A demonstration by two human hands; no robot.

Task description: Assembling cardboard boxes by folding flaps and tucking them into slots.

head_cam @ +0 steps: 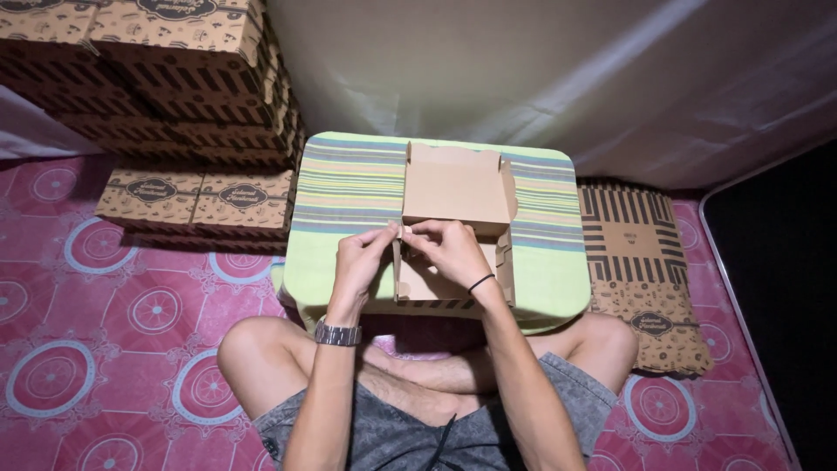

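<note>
We sit cross-legged at a small low table with a green top crossed by coloured stripes point(349, 187), and on it lies a plain brown cardboard box blank, half folded point(455, 187), its long axis running straight away from us. Our left hand point(357, 259) and right hand point(449, 250) meet at the box's near-left side, fingertips pinched shut on a thin side flap where the lid panel hinges to the tray. The left hand works from outside the box; the right hand reaches across the tray, so it covers more of the cardboard. The lid panel lies flat beyond the hands, toward the pale cloth wall behind the table.

Left of the table stands a tall stack of finished brown printed boxes point(174, 78), close to the table's edge, so room is tight there. Right of the table a pile of flat printed blanks point(641, 262) lies on the pink patterned floor mat point(105, 305). The table's near rim and right side offer bare space.
</note>
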